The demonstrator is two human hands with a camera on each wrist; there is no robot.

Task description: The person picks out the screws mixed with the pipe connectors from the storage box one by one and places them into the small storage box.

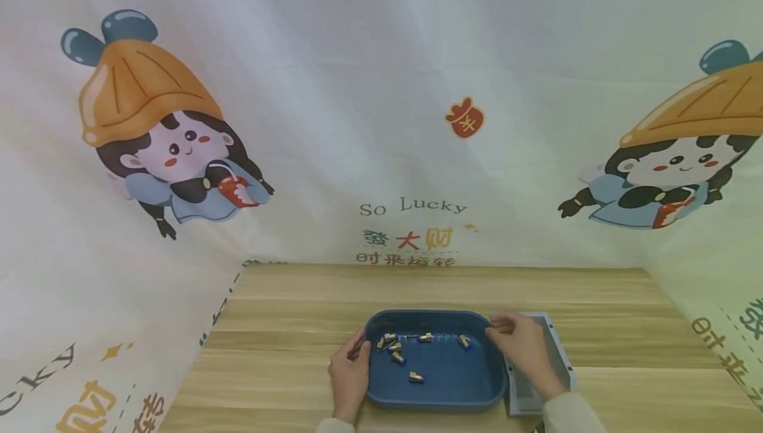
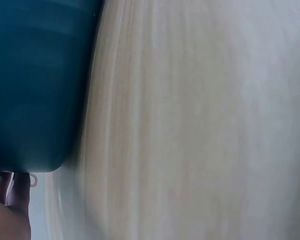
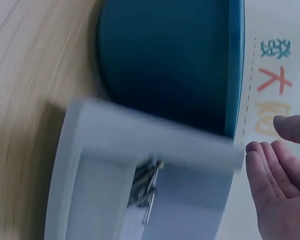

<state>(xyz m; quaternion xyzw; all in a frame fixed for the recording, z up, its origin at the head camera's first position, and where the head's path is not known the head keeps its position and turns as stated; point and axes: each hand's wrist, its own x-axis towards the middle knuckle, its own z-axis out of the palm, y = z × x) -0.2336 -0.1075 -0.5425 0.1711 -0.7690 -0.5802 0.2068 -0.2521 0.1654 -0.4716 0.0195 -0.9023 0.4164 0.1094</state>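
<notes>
A blue plastic bin (image 1: 441, 383) holds several small brass fittings (image 1: 416, 377) with blue ends, most of them gathered toward its left side. My left hand (image 1: 348, 373) holds the bin's left side, thumb up at the rim; in the left wrist view its fingers (image 2: 20, 192) lie against the bin's outer wall. At the bin's right rim is my right hand (image 1: 524, 347). The right wrist view shows its thumb and fingers apart, with nothing between them, beside a grey-white tray (image 3: 154, 135).
The grey-white tray stands against the bin's right side, partly under my right forearm, with small metal pieces (image 3: 146, 185) inside. Wood-grain tabletop (image 1: 286, 327) surrounds both. Printed cloth (image 1: 381, 122) hangs behind and at the sides.
</notes>
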